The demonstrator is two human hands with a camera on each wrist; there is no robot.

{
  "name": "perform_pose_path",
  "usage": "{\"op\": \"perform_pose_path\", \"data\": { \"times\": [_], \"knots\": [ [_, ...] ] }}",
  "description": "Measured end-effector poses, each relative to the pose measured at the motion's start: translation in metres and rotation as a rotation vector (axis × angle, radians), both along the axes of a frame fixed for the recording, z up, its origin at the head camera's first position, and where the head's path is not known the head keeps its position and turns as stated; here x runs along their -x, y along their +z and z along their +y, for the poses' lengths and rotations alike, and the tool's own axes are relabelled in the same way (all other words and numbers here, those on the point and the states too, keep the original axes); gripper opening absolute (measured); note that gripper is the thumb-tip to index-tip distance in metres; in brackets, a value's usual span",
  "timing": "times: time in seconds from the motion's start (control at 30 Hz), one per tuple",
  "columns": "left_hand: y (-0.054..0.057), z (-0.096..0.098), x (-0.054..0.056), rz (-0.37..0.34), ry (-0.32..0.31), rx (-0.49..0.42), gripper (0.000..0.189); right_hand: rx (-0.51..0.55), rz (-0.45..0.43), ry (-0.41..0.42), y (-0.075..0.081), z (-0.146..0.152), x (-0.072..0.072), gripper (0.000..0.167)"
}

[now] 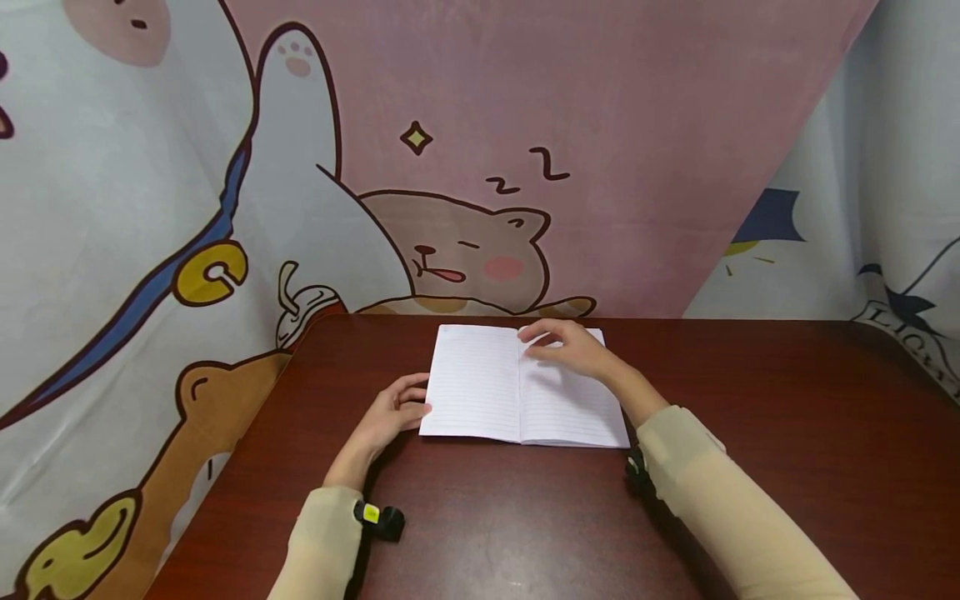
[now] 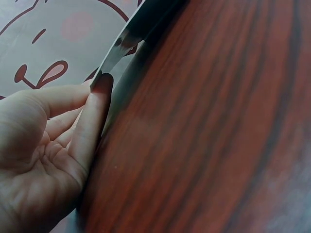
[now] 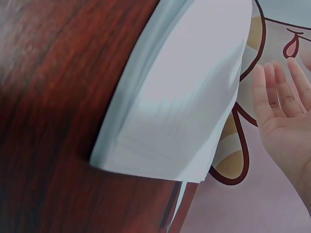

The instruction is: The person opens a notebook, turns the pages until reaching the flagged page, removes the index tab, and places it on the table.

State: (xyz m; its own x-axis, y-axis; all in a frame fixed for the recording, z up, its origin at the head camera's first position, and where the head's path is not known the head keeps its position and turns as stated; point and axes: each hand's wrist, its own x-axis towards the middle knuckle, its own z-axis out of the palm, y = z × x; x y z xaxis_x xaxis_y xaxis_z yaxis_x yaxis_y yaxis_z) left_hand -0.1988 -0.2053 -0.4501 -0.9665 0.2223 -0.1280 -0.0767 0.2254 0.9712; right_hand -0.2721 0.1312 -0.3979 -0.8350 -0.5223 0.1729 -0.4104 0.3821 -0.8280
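An open notebook [image 1: 472,383] with white lined pages lies on the table, its centre fold running toward the person. My left hand [image 1: 390,414] pinches the left edge between thumb and fingers. In the left wrist view, the fingers [image 2: 68,102] grip the thin edge of the cover, which is raised off the wood. Over the upper part of the right page hovers my right hand [image 1: 566,346], fingers loosely bent and holding nothing. The right wrist view shows that hand [image 3: 286,111] apart from the page stack [image 3: 180,107], palm in sight.
The dark red-brown wooden table [image 1: 787,450] extends on both sides of the notebook. Behind it hangs a cartoon-printed cloth [image 1: 637,167]. Black wrist cameras sit by both cuffs, the left camera [image 1: 386,522] near the table. A thin pale strip [image 3: 177,206] sticks out beneath the pages.
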Motion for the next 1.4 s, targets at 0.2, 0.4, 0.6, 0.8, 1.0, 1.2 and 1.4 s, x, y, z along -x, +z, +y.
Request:
{"op": "perform_pose_path", "data": {
  "times": [0.2, 0.4, 0.6, 0.8, 1.0, 1.2, 1.4],
  "knots": [
    [0.0, 0.0, 0.0, -0.007, 0.0, -0.007, 0.056, 0.002, -0.004, -0.041, 0.0, 0.003, 0.001, 0.032],
    [0.0, 0.0, 0.0, -0.014, 0.007, -0.002, 0.056, 0.007, -0.015, -0.069, 0.0, 0.008, 0.003, 0.029],
    [0.001, 0.0, -0.001, -0.014, 0.002, -0.003, 0.055, 0.008, 0.007, -0.082, 0.001, 0.012, 0.004, 0.032],
    [0.001, 0.0, -0.001, -0.006, -0.008, -0.011, 0.055, -0.009, 0.033, -0.11, 0.002, 0.017, 0.005, 0.034],
    [0.0, 0.001, 0.0, -0.013, 0.001, -0.011, 0.056, -0.01, 0.038, -0.136, 0.002, 0.024, 0.007, 0.033],
    [0.002, 0.0, 0.0, -0.009, -0.004, 0.0, 0.055, -0.019, 0.026, -0.162, 0.005, 0.029, 0.006, 0.031],
    [0.001, 0.0, 0.0, -0.01, -0.008, -0.004, 0.055, 0.014, 0.009, -0.188, 0.005, 0.033, 0.006, 0.034]
  ]
}}
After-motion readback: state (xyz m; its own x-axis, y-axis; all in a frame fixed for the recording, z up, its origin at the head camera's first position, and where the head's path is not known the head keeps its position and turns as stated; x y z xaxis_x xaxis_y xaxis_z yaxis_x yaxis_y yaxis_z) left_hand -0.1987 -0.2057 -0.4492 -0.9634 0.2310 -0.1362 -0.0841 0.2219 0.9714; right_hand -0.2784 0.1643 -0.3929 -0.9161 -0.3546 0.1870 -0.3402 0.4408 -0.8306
